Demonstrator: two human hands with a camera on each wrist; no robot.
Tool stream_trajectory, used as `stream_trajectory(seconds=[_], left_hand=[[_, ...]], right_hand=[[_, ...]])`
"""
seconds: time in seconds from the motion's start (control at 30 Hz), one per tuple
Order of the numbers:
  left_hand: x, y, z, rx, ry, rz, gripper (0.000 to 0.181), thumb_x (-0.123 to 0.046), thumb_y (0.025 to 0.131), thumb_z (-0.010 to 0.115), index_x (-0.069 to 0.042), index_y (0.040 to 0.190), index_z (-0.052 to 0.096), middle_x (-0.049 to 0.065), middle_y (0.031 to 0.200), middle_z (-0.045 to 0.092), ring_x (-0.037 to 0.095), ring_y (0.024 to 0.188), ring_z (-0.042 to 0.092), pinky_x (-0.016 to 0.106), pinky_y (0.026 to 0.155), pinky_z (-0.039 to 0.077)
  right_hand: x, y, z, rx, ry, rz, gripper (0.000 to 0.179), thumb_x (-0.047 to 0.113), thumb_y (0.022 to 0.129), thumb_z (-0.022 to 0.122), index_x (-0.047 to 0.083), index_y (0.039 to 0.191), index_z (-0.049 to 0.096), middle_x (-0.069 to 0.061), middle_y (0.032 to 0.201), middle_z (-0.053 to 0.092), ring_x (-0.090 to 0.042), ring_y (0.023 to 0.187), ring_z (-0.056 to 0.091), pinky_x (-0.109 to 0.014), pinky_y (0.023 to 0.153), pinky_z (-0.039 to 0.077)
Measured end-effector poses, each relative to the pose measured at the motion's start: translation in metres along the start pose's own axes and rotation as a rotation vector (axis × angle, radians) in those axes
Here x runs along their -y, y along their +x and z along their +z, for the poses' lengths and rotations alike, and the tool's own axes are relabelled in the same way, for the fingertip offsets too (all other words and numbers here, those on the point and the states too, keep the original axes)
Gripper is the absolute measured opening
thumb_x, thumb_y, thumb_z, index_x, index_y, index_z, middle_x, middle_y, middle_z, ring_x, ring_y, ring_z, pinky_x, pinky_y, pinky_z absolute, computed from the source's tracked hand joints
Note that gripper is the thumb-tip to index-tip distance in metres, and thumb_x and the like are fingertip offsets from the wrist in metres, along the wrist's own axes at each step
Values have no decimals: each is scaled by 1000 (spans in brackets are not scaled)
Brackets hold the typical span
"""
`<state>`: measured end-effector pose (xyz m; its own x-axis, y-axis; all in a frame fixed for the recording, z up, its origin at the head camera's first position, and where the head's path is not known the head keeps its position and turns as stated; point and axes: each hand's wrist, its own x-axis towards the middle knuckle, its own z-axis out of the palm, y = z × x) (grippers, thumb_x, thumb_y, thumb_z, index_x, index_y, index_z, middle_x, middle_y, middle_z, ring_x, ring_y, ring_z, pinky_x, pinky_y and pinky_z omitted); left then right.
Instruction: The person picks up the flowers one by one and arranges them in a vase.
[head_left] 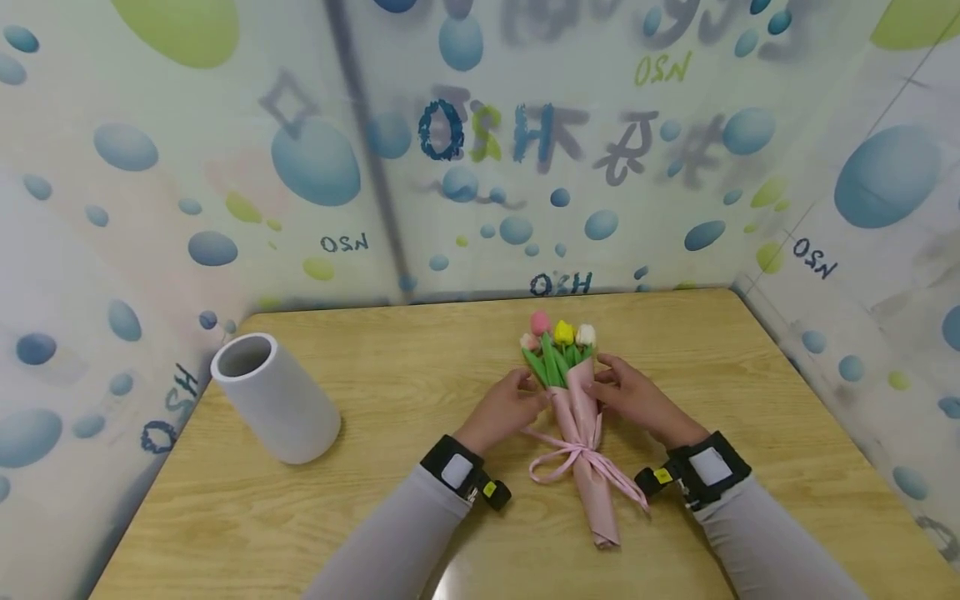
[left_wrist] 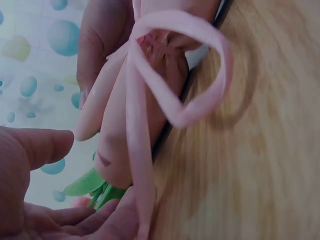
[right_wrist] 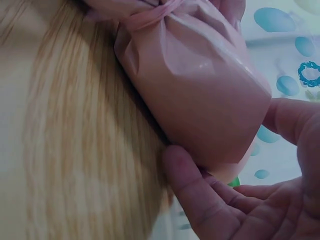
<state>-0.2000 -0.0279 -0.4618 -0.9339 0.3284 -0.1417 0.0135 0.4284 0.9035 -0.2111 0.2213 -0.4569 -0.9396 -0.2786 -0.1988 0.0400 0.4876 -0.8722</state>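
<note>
Your bouquet (head_left: pixel 576 417) lies on the counter (head_left: pixel 405 375), right of centre, between your hands. Nearest you, its narrow rolled tail (head_left: pixel 600 512) of pink wrap looks light, faintly slick and easily creased. Above that, a soft ribbon bow (head_left: pixel 581 452) gathers the wrap; you'd do best to hold around this waist, probably its firmest part. Out to your left stands a smooth, matte white vase (head_left: pixel 296 417), roughly cylindrical, likely rigid and heavier. Farther along the wrap, your left hand (head_left: pixel 506 408) has relaxed fingers, thumb apart; your right hand (head_left: pixel 641 400) spreads loosely around the flared end, how firmly I cannot tell. Past them, rounded pink, yellow and white tulips (head_left: pixel 564 333) and blade-like green leaves (head_left: pixel 553 362) seem springy; avoid crushing them.
</note>
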Motion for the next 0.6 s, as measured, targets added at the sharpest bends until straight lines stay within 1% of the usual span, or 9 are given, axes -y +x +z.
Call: stream_trajectory(seconds=[0.07, 0.17, 0.23, 0.33, 0.4, 0.47, 0.53, 0.6], left_hand=[[1, 0, 4, 4, -31, 4, 61, -35, 98, 67, -3, 147, 52, 19, 137, 63, 32, 118, 67, 43, 93, 58], [1, -1, 10, 0, -76, 20, 59, -31, 94, 71, -1, 143, 55, 19, 132, 65, 29, 112, 69, 39, 89, 59], [1, -3, 13, -1, -101, 19, 58, -30, 94, 72, -1, 142, 56, 17, 131, 66, 27, 114, 69, 37, 90, 59], [0, -5, 19, 4, -148, 17, 57, -27, 94, 74, 0, 141, 56, 17, 134, 66, 27, 117, 68, 36, 91, 59], [0, -6, 22, 7, -190, 15, 57, -23, 95, 74, 2, 142, 54, 18, 137, 64, 29, 121, 67, 35, 92, 60], [0, -6, 25, 0, -212, 17, 59, -19, 95, 75, 5, 143, 52, 20, 139, 62, 31, 124, 65, 35, 92, 60], [0, -7, 27, -13, -217, 15, 60, -17, 94, 75, 6, 144, 50, 21, 140, 62, 32, 124, 65, 36, 93, 60], [0, -6, 29, -30, -201, 14, 62, -17, 94, 75, 7, 145, 49, 21, 139, 62, 33, 124, 65, 38, 95, 59]], right_hand=[[0, -1, 1, 20, 29, -4, 75, 29, 106, 59, -3, 162, 21, -36, 145, 52, -36, 119, 66, -41, 90, 61], [1, -2, 1, 36, 71, 15, 77, 31, 105, 62, -3, 162, 23, -35, 144, 52, -32, 114, 67, -39, 87, 62], [2, -3, 2, 48, 86, 28, 78, 31, 104, 64, -3, 161, 23, -34, 144, 51, -31, 112, 67, -39, 85, 62], [4, -4, 4, 52, 102, 39, 79, 32, 103, 65, -3, 161, 25, -33, 144, 51, -29, 112, 66, -38, 84, 62], [5, -4, 5, 53, 107, 41, 78, 31, 103, 65, -4, 161, 25, -33, 144, 51, -29, 112, 66, -37, 83, 62], [6, -5, 5, 51, 109, 42, 78, 31, 103, 65, -4, 160, 26, -33, 144, 51, -28, 111, 66, -37, 82, 62], [7, -5, 5, 53, 108, 40, 78, 31, 103, 65, -5, 160, 26, -32, 145, 51, -27, 111, 66, -37, 82, 62], [8, -6, 5, 52, 110, 40, 77, 31, 102, 66, -4, 160, 28, -32, 145, 51, -26, 110, 66, -37, 81, 62]])
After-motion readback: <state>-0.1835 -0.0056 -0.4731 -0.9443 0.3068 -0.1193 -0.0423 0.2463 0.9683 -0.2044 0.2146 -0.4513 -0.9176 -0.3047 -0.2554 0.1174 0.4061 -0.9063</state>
